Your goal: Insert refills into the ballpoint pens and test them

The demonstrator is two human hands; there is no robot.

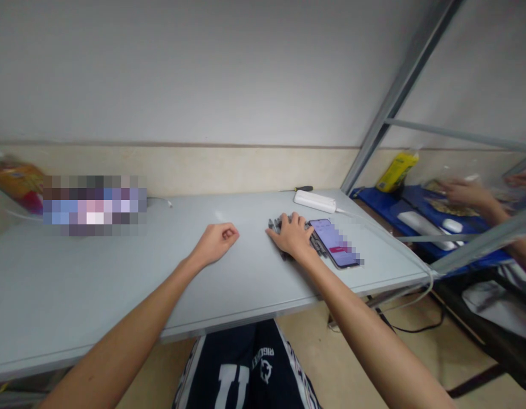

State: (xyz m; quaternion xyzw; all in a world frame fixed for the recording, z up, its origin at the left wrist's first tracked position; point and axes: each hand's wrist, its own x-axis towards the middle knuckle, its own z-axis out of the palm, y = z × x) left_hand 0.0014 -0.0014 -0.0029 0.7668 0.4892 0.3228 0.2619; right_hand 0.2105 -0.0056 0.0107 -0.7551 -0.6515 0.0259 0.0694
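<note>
On the pale grey counter (pixel 96 284), near edge bare. Left hand (pixel 216 241) rests mid-counter, fingers curled into a loose fist, holding nothing visible. Right hand (pixel 293 234) lies flat, fingers spread, pressing on a pile of small dark grey parts (pixel 316 243); can't tell what they are. Smartphone (pixel 334 242) just right of the pile, screen lit, touching or nearly so. Behind it a white power strip (pixel 314 200), then a screwdriver (pixel 303 188) at the wall. Far right, another person's hand (pixel 461 192) over a blue surface.
</note>
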